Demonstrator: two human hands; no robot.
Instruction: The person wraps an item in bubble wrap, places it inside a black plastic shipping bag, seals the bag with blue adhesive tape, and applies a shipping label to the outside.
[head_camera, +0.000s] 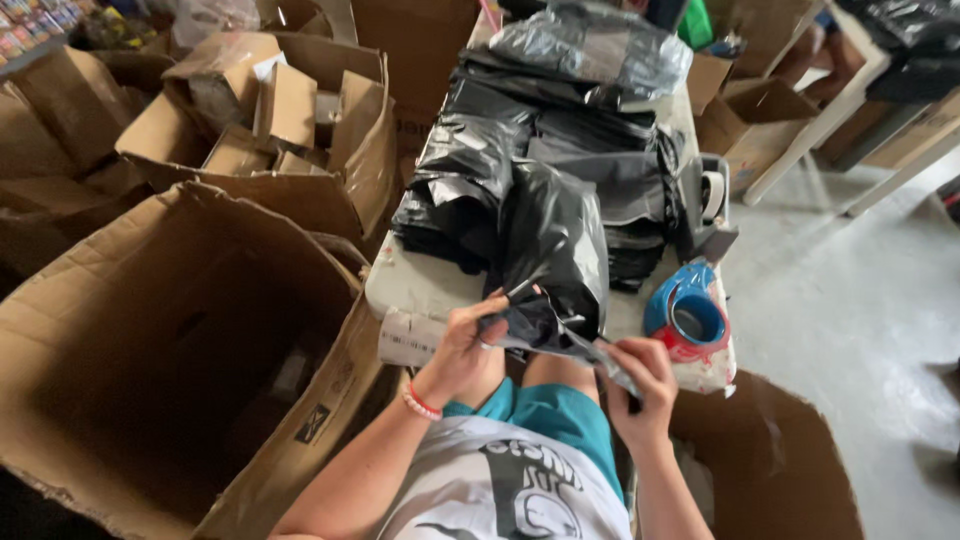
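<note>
A big open cardboard box (170, 350) fills the lower left of the frame, with more boxes behind it. On the white table (415, 285) at centre sits a heap of black plastic bags (560, 150). Low centre, the person holds one black bag (555, 260) at the table's near edge: the left hand (465, 350) is closed on its left end, the right hand (640, 385) pinches the right. It looks like sealing or folding; the bag's mouth needs even tension. A blue-and-red tape dispenser (688, 318) stands just right, crowding the edge.
</note>
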